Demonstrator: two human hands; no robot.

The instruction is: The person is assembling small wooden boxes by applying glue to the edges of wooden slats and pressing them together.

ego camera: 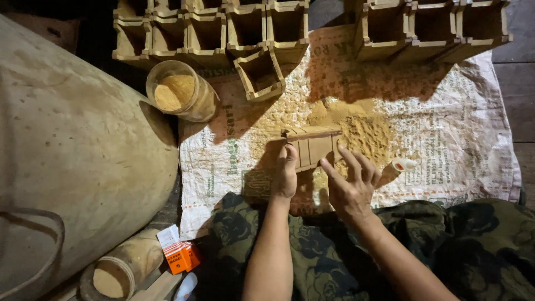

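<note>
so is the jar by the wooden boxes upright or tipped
Tipped: the jar leans with its open mouth facing the camera, and tan powder fills most of it.

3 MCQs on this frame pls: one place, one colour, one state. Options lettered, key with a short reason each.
1. Where does the clear jar of yellow powder lie?
A. Left of the woven sack, beside the box stacks
B. On the person's lap
C. At the sack's right edge

2. What colour is the small carton at the lower left?
A. Blue
B. Orange
C. Green

3. How is the small wooden box held?
A. Lying untouched on the sack
B. Left hand on its left end, right hand with spread fingers at its right side
C. Clamped in the right hand alone

Key:
1 A: the jar lies tipped at the woven sack's upper left corner.
2 B: the carton is plainly orange.
3 B: the left hand grips the end, and the right hand is open beside it.
</note>
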